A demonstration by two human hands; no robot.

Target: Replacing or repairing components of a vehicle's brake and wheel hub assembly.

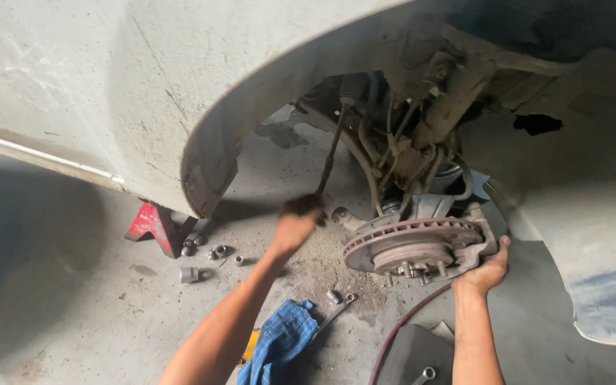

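Observation:
My left hand [298, 222] is closed around the lower end of a long dark metal bar [331, 153] that rises into the wheel well of a white car [108, 85]. The hand is blurred. My right hand [488, 271] grips the right edge of the rusty brake disc [411, 242], which hangs tilted with its wheel studs pointing down. Behind the disc sit the strut, hoses and knuckle [408, 142].
A red jack stand [155, 224] holds the car at the left. Several lug nuts and sockets [212, 253] lie on the concrete floor. A blue checked cloth [279, 342], a wrench [336, 310], a dark red hose [401, 328] and another wrench [425, 374] lie near my arms.

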